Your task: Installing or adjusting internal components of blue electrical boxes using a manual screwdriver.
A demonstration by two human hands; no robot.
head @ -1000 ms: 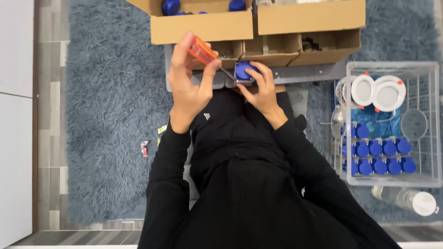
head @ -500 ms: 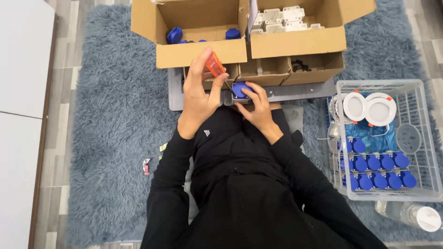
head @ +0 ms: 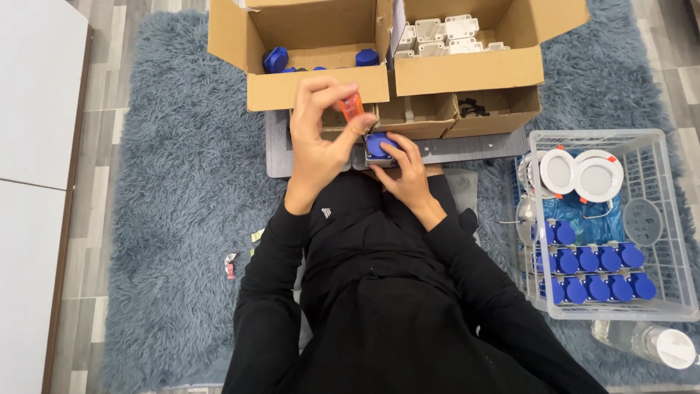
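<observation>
We find the blue socket part (head: 379, 146) on the grey board (head: 467, 149) before the cardboard boxes (head: 321, 87), steadied by our right hand (head: 405, 171), whose fingers press around it. Our left hand (head: 321, 138) pinches an orange-handled screwdriver (head: 351, 107) just above it. To the right, a clear crate (head: 656, 219) holds white round fittings (head: 580, 171) and more blue parts.

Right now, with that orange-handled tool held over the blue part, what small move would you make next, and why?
Probably lower the tool tip straight down onto the blue part. The left hand grips the orange-handled tool above it, and the right hand already steadies the part on the grey board, so it looks braced for work.
</observation>
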